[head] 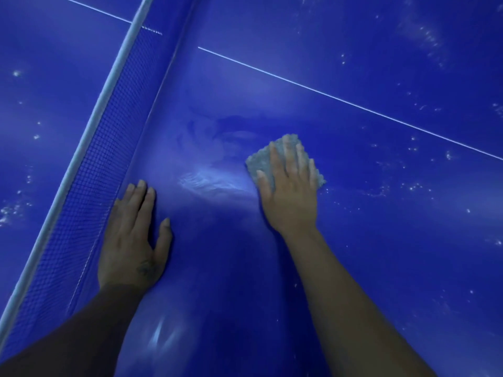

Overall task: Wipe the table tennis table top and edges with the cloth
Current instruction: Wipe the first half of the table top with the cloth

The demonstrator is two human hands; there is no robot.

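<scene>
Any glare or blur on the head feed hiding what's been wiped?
Head view: strong blue cast, dim overall; glare patch on the table top just left of the cloth under the right hand, a second smeared streak near the bottom; forearm behind the left hand lost in shadow; net and white specks right of the cloth look reasonably sharp.

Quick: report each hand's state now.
Left hand: open, flat on the table top beside the net, holding nothing.
Right hand: open, fingers straight, pressing the cloth down.
</scene>
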